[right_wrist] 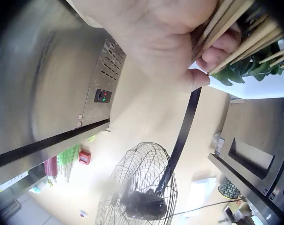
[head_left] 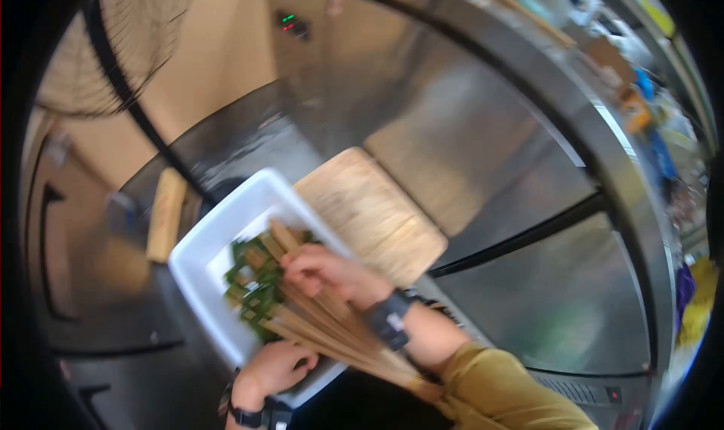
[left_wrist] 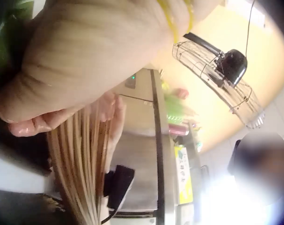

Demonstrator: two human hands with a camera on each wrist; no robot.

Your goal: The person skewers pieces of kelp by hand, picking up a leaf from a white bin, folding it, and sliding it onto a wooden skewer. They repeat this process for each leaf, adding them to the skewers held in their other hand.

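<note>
The right hand (head_left: 320,272) grips a bunch of long wooden skewers (left_wrist: 78,157). Leafy greens (head_left: 260,298) are at the skewers' ends, in a white tub (head_left: 197,253). The left hand (head_left: 277,368) is near the greens; I can't tell if it holds any. A wooden cutting board (head_left: 369,211) sits beside the tub.

Right hand (right_wrist: 156,42) gripping pale sticks (right_wrist: 259,36), green leaves (right_wrist: 259,70) against white tub (right_wrist: 252,89), caged fan (right_wrist: 144,204), steel cabinet (right_wrist: 62,89)

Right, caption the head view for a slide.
The right hand grips light-brown sticks reaching out from leafy greens in a white tub, the left hand close by.
</note>
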